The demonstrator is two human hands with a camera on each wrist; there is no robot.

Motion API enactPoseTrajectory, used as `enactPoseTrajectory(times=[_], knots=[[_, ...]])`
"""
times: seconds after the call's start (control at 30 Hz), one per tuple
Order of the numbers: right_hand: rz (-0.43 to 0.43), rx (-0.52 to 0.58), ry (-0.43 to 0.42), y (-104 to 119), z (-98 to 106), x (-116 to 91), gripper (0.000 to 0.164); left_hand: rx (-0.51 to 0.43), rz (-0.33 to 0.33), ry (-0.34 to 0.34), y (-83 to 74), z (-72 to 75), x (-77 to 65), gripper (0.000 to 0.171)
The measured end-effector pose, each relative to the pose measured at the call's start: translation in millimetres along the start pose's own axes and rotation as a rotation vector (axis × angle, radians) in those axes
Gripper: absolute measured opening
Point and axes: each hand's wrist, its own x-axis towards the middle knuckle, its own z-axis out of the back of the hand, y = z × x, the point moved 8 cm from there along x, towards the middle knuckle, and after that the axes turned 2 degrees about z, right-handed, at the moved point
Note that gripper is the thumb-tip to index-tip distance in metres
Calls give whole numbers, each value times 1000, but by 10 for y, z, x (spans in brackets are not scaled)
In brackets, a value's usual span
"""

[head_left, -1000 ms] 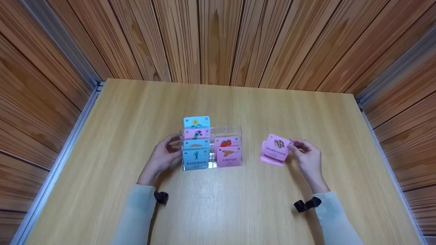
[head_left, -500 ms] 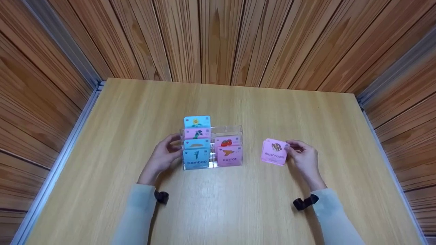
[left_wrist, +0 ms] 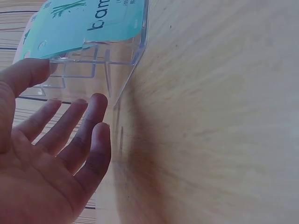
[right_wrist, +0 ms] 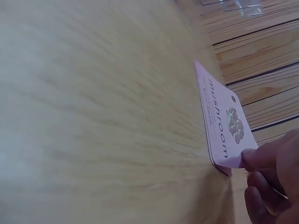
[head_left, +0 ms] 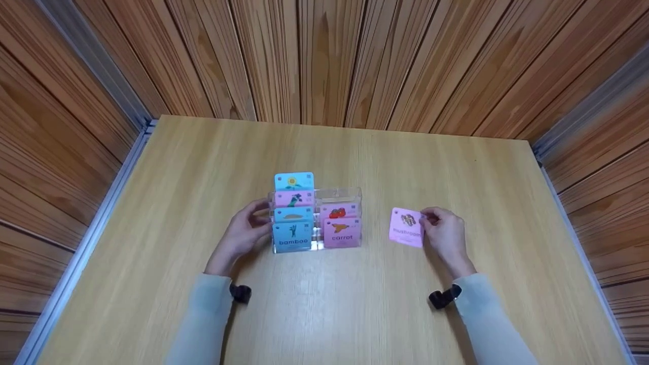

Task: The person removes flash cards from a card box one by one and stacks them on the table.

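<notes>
Five left fingers (left_wrist: 84, 133) loose at rack (head_left: 337, 195), right fingers (right_wrist: 264, 157) tight on cards (head_left: 404, 228).

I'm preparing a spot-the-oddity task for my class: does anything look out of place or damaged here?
Possibly one: in the left column of the clear holder, a pink card stands among blue cards, whereas the right column's cards are pink. No spill or damage shows.
</notes>
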Motion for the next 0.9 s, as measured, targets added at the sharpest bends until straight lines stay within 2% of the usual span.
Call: enactPoseTrajectory(times=[0.1,0.23,0.37,0.6,0.7,0.9], knots=[[-29,-37,30,-19,-40,-9,16,-10,4,6,4,-1,-10,58],[-40,-77,25,-35,-37,-5,13,-4,-14,10,-13,1,-15,56],[-33,-80,18,-19,-28,16,9,-1,-16,3,-14,7,-19,57],[-75,-68,36,-51,-34,15,9,-9,-18,11,-24,-5,-9,56],[-72,-59,18,-60,-19,9,8,-14,-11,16,-15,-8,-13,58],[-6,11,-73,30,78,2,7,-7,-3,6,-24,-6,-15,57]])
